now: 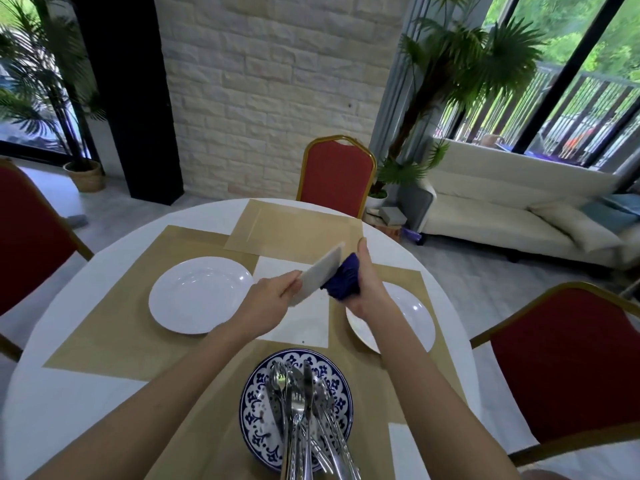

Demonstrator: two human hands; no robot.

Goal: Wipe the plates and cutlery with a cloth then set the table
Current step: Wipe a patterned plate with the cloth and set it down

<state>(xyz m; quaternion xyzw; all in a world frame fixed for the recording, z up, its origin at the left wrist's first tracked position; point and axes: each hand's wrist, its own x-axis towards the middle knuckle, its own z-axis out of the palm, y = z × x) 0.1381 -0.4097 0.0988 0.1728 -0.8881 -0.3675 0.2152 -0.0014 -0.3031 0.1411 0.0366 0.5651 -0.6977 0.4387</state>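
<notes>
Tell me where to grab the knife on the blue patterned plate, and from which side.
Pinch its handle, coming from the near edge. The knife lies atop the cutlery pile on the blue patterned plate, blade pointing away; its handle runs past the plate's near rim toward the person, so that end is probably easiest to get fingers under.

Three white plates are showing: left plate (pixel 201 294), right plate (pixel 417 318), held plate (pixel 320 271). One patterned plate (pixel 258 393) is carrying a cutlery heap (pixel 301 403), its pieces overlapping too closely for counting. One blue cloth (pixel 343 277) is showing. Four mats are lying on one table (pixel 52 410): left placemat (pixel 114 323), far placemat (pixel 294 230), right placemat (pixel 401 273), near placemat (pixel 214 441). Three seats are standing around it: left chair (pixel 27 237), far chair (pixel 336 174), right chair (pixel 561 368). Two plants are standing behind: left palm (pixel 41 81), right palm (pixel 464 64).
</notes>
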